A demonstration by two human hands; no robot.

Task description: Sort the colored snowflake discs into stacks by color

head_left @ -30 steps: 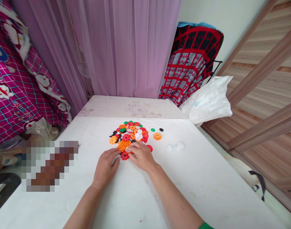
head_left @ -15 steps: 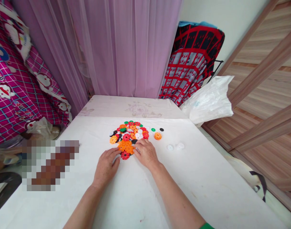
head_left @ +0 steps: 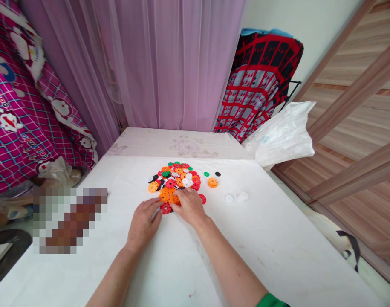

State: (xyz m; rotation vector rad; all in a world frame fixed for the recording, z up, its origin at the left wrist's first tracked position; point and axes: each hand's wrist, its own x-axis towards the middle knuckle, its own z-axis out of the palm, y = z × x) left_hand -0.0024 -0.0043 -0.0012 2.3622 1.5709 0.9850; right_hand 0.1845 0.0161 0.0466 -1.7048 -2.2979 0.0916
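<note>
A big heap of little flower discs (head_left: 171,183) sits on the white worktop (head_left: 246,230), right in front of the person. They are red, orange, green, black and white. The left hand (head_left: 143,217) has its thumb and fingers spread apart, with the fingertips by the orange discs (head_left: 168,195) at the near side of the heap. The right hand (head_left: 192,207) has its fingers on the orange discs too, but I can't tell if its grip is pinching one. A white bag (head_left: 284,136) is by the far right edge of the worktop; I can't see what is in it. A crinkly see-through bag (head_left: 57,172) lies off to the left, below the pink blanket (head_left: 54,111).
</note>
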